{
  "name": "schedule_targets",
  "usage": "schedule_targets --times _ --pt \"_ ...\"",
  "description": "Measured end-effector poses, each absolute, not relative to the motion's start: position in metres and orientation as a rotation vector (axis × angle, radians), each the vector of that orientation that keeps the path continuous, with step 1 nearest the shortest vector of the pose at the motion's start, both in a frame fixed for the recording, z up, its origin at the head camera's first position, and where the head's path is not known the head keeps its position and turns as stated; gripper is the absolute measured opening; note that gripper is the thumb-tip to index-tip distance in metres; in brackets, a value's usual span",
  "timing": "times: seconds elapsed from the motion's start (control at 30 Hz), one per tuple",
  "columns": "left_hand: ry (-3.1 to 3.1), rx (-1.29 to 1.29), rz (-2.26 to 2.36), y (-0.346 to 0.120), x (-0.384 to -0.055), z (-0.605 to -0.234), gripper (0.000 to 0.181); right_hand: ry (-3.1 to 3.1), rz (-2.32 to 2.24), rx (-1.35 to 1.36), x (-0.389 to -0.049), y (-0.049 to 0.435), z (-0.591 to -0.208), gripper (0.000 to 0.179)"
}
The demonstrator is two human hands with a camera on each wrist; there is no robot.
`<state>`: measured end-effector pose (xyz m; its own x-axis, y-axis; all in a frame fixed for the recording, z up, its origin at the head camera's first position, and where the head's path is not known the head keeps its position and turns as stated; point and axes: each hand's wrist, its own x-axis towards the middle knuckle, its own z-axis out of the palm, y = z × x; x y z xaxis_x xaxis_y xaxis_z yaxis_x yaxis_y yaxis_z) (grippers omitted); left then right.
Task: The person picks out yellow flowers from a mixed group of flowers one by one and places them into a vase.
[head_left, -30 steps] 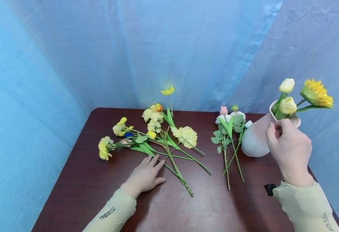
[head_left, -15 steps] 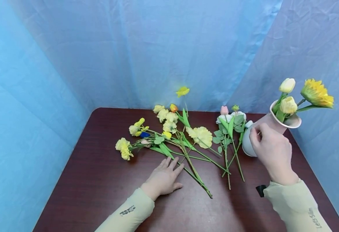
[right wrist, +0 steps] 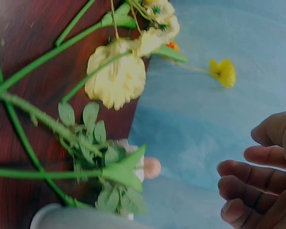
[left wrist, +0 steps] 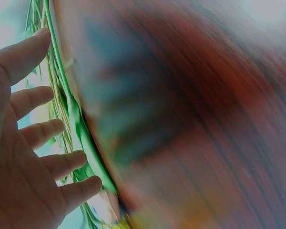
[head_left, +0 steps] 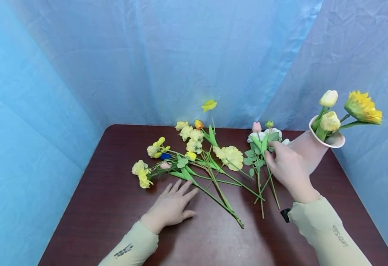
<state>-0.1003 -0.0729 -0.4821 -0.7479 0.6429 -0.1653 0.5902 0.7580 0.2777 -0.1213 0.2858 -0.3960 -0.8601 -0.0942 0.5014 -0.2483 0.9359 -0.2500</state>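
My left hand (head_left: 170,205) is held with fingers spread beside a pile of artificial flowers. In the left wrist view its straight fingers (left wrist: 40,131) hold nothing, with green stems (left wrist: 76,124) behind them. Pale yellow blooms (head_left: 232,158), a blue bud (head_left: 165,156) and an orange tulip (head_left: 198,124) belong to that pile. My right hand (head_left: 288,168) hangs in front of the vase (head_left: 308,149), its fingers (right wrist: 252,176) loosely bent around nothing. Below and left of it lies a smaller bunch with a pink tulip (head_left: 256,127) and leafy stems (right wrist: 93,131).
In the tilted pinkish-white vase stand cream tulips (head_left: 330,121) and a large yellow flower (head_left: 363,108). A dark red-brown table (head_left: 114,229) carries everything. Blue curtains (head_left: 187,55) hang behind it and at both sides.
My left hand and the left flower pile shifted right together, then the hand drew back left while the pile stayed. My right hand moved left and down, away from the vase mouth.
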Motion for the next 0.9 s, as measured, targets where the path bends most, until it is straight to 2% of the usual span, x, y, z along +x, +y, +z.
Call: schedule_targets --times 0.4,0.73,0.9 --pt "2.75 0.704 0.299 -0.117 -0.097 -0.486 0.083 -2.93 0.556 0.273 -0.154 0.246 -0.423 0.021" --pt "2.715 0.541 0.263 -0.137 -0.092 -0.491 0.093 -2.965 0.439 0.398 -0.166 0.241 -0.461 0.019" --pt "2.699 0.516 0.274 -0.139 -0.09 -0.494 0.097 -3.026 0.417 0.364 -0.167 0.239 -0.477 0.016"
